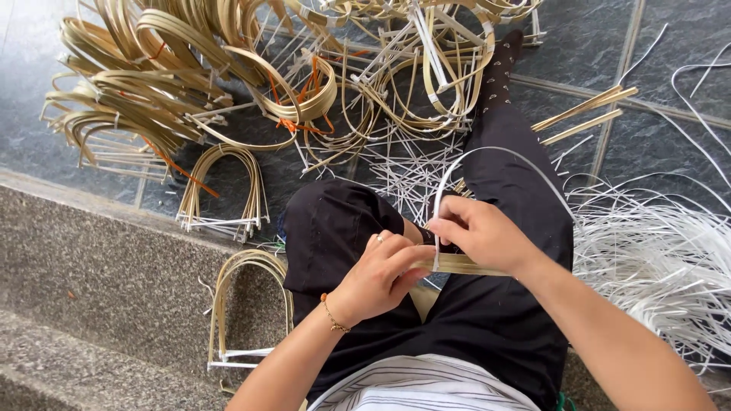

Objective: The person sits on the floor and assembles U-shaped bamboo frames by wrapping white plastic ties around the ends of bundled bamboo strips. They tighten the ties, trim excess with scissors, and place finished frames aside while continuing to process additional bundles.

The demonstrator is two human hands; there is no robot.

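Flat bamboo strip bundle (464, 264) lies across the lap, over black trousers (502, 320). Left hand (381, 274) clamps its near end; right hand (480, 232) pinches a white plastic strip (487, 152) wrapped around it. Bent bamboo hoops (221, 190) heaped beyond on dark tiles; loose white strips (655, 251) to the right.

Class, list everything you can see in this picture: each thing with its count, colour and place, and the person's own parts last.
Bent bamboo hoops: many, tan, heaped upper left on floor.
Hoop bundle: one, tan, on floor by the step.
Hoop: one bundle, tan, against stone step.
White strips: many, loose pile at right.
Bamboo sticks: few, tan, upper right.
Orange ties: several, among hoops.
Bamboo strip: one, tan, held over lap.
White strip: one, looping from right hand.
Left hand: gripping bamboo strip.
Right hand: pinching white strip.
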